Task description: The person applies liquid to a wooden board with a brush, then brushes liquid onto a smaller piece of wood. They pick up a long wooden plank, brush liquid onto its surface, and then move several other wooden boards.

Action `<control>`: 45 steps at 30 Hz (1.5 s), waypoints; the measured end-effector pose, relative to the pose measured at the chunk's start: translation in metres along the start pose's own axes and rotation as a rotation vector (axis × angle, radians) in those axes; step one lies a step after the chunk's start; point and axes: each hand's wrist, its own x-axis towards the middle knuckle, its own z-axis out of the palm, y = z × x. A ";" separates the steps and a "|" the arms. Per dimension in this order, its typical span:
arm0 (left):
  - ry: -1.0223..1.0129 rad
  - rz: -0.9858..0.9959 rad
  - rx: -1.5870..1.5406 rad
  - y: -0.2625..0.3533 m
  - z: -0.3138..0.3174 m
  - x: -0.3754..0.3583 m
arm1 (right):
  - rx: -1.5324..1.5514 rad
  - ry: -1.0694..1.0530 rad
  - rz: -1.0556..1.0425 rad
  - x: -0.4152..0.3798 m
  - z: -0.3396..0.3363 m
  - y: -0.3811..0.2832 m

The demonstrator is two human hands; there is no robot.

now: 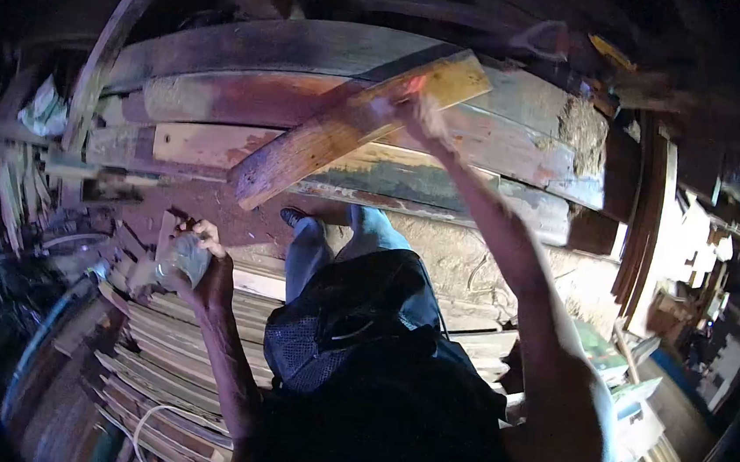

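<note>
My left hand [211, 257] is wrapped round a clear container [184, 259], held low on the left, away from the board. What is inside the container is hard to make out. My right hand [428, 123] is over the upper half of a wooden board [307, 151], blurred by motion. Its fingers look closed round something small, with a reddish patch and a pale smear beside them, too blurred to name. The board lies slanted across the planks, its upper end yellowish and its lower-left end darker brown, jutting past the front plank.
Long worn planks [250, 97] lie side by side under the board. A stack of thin wood strips [192, 347] is at lower left, near my legs. Upright timbers [648, 220] stand on the right. A dark bag [345, 317] hangs at my front.
</note>
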 end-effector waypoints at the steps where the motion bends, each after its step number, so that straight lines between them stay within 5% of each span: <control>1: 0.037 0.039 -0.065 0.007 -0.004 -0.003 | 0.261 -0.415 0.327 0.018 -0.072 0.025; 2: 0.071 0.074 -0.128 0.014 -0.008 -0.007 | 0.253 -0.431 0.305 0.030 -0.102 0.033; 5: 0.092 0.154 -0.132 0.044 -0.036 -0.006 | 0.034 0.381 -0.115 0.064 -0.154 0.048; 6: 0.039 0.118 -0.036 0.050 -0.044 -0.007 | 0.035 0.378 -0.126 0.068 -0.153 0.043; 11: -0.087 0.085 0.070 0.059 -0.045 -0.010 | 0.006 -0.290 -0.246 0.051 -0.115 -0.039; 15: -0.050 0.107 0.055 0.076 -0.043 -0.013 | 0.267 -0.500 -0.509 0.027 -0.042 -0.087; 19: -0.152 0.048 0.157 0.096 -0.059 -0.015 | 0.102 -0.699 -0.517 0.022 -0.021 -0.111; 22: 0.054 0.079 -0.028 0.094 -0.048 -0.026 | -0.249 -0.852 -0.496 0.039 -0.053 -0.148; 30: 0.120 0.111 -0.154 0.099 -0.059 -0.037 | -0.204 -0.721 -0.606 0.039 -0.009 -0.110; 36: 0.021 0.089 -0.064 0.096 -0.050 -0.033 | -0.343 -0.840 -0.525 0.043 -0.047 -0.138; 39: 0.029 0.112 -0.072 0.097 -0.049 -0.037 | -0.137 -0.642 -0.670 0.046 -0.047 -0.114; 41: 0.057 0.136 -0.083 0.098 -0.047 -0.033 | -0.166 -0.908 -0.697 0.055 -0.088 -0.131; 42: 0.051 0.102 -0.098 0.105 -0.057 -0.029 | -0.207 -0.768 -0.892 0.051 -0.094 -0.130; 45: -0.019 0.071 -0.098 0.103 -0.052 -0.023 | -0.143 -0.429 -0.925 0.026 -0.110 -0.116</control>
